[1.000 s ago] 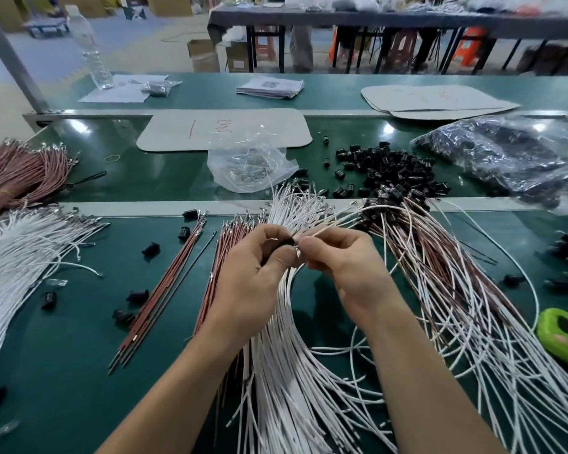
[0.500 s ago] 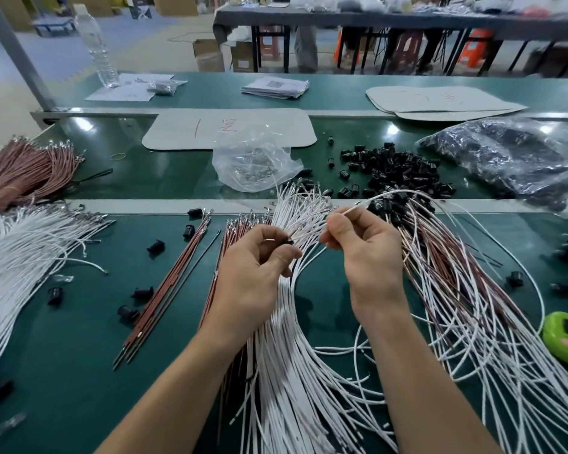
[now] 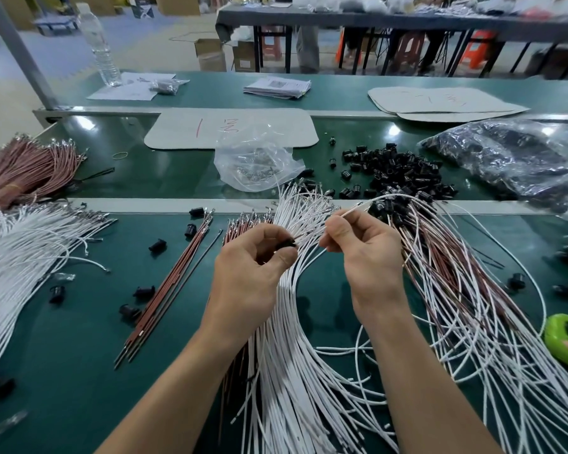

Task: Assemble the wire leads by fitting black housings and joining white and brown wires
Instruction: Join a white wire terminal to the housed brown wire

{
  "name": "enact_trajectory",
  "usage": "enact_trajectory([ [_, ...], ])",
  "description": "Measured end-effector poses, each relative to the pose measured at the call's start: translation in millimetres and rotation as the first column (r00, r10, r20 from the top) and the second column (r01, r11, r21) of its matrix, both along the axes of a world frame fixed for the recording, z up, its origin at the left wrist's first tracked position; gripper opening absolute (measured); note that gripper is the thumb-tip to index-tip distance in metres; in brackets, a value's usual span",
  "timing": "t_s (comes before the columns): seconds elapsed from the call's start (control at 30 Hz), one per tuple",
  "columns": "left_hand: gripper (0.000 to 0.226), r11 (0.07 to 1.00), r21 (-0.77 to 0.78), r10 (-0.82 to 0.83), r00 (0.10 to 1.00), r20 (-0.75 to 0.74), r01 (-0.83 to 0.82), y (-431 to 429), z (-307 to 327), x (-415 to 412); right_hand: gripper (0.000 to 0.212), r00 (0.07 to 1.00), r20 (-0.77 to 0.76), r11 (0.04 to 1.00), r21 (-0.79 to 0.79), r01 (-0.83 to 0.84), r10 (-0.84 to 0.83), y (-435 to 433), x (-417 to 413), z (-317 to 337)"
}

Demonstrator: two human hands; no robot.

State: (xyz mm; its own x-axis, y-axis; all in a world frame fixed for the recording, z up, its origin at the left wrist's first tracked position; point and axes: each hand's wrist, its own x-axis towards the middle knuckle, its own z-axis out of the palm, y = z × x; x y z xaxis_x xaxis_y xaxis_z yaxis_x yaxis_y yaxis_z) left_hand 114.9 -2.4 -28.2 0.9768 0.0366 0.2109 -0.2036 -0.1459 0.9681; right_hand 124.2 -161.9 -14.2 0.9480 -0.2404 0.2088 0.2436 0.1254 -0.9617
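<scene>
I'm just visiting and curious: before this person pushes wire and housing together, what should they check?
1. Left hand grips a black housing: ok.
2. Right hand pinches a white wire: ok.
3. Wire tip entered the housing: not ok, they are apart.
4. Housing opening faces the wire: cannot tell, fingers hide it.
5. Pile of spare housings on the table: ok.

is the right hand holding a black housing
No, the right hand pinches a white wire, while the black housing sits in the left hand.
</scene>
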Motion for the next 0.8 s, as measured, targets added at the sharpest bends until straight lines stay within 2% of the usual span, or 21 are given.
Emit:
enact_trajectory([
  [0.3,0.032,0.996,0.043,0.071,0.997,0.043,-0.073,0.3,7.3,-5.3,0.017,1.000,0.023,0.997,-0.068,0.022,-0.020,1.8,-1.6,-0.9],
  [0.43,0.031,0.990,0.080,0.108,0.992,0.064,-0.113,0.4,8.0,-6.2,0.015,0.999,-0.012,0.999,-0.020,-0.030,0.030,2.5,-2.6,-1.1],
  [0.57,0.025,0.992,0.050,0.116,0.992,0.052,-0.119,0.5,8.8,-6.0,0.016,0.992,-0.073,0.994,-0.016,-0.105,0.104,3.4,-3.4,-1.7],
  [0.8,0.021,0.991,0.012,0.133,0.991,0.020,-0.133,-0.2,7.2,-4.2,0.019,0.983,-0.150,0.994,-0.012,-0.111,0.108,5.0,-2.9,-1.6],
])
